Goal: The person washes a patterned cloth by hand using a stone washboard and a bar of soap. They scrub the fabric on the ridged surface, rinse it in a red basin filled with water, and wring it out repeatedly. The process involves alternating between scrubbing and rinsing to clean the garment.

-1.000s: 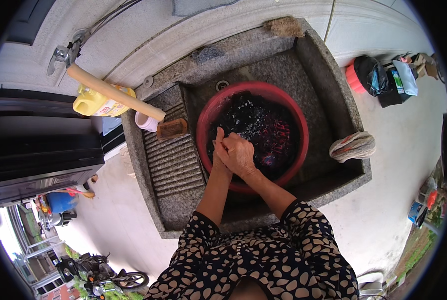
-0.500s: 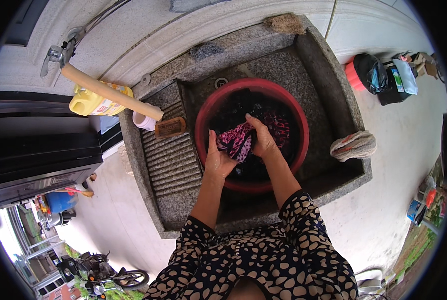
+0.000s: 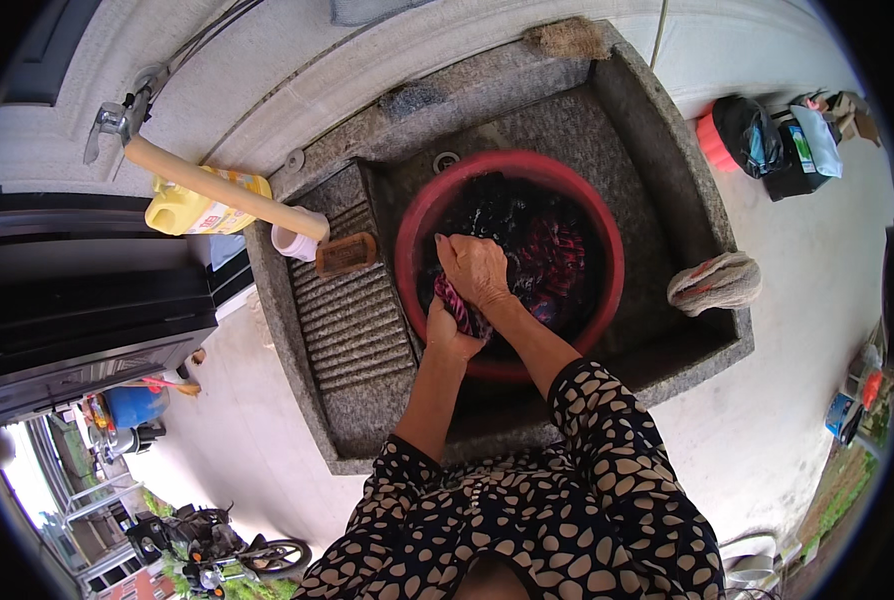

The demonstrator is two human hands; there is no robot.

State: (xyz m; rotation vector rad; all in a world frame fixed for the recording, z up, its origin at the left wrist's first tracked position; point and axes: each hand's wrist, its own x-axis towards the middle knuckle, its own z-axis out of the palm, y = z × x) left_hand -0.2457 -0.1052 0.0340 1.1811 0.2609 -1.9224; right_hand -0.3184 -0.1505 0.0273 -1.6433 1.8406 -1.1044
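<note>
A red plastic basin (image 3: pixel 614 255) stands in a grey stone sink, filled with dark water and wet clothes. Over its left side both hands work a wet pink and black patterned cloth (image 3: pixel 451 298). My left hand (image 3: pixel 451 328) is closed round the lower part of the cloth. My right hand (image 3: pixel 475 268) lies over the top of it with fingers curled, hiding most of it. Another piece of pink and black patterned clothing (image 3: pixel 555 255) floats in the water to the right of the hands.
Left of the basin is a ribbed stone washboard (image 3: pixel 352 325) with a brown scrubbing brush (image 3: pixel 346 255) and a pink cup (image 3: pixel 297 242). A pale hose (image 3: pixel 222 190) hangs from the tap (image 3: pixel 117 120) before a yellow jug (image 3: pixel 172 205). A folded cloth (image 3: pixel 715 283) drapes the sink's right rim.
My right hand has moved left and turned palm down over the cloth, against my left hand. The pink patterned cloth, spread between the hands before, is now bunched and mostly covered.
</note>
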